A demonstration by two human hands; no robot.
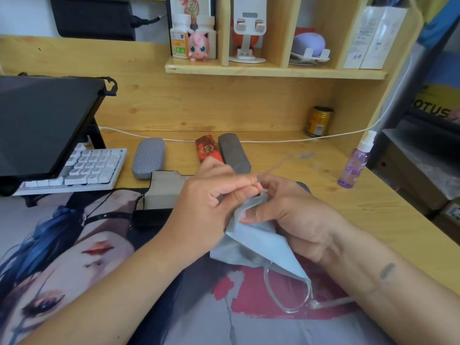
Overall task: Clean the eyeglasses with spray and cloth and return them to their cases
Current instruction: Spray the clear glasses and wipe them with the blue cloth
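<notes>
Fingers (pixel 246 188) and grey cloth (pixel 258 242) hide most of the clear-framed glasses (pixel 291 295).

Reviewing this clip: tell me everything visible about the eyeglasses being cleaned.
The eyeglasses have a thin, clear, plastic-looking frame. One round lens hangs below the grey-blue cloth, which covers the other. One temple runs toward the right forearm; the other rises, blurred, above the fingers. The glasses are held over the printed desk mat, touching only the cloth and both hands: the left hand and right hand pinch them through it.
</notes>
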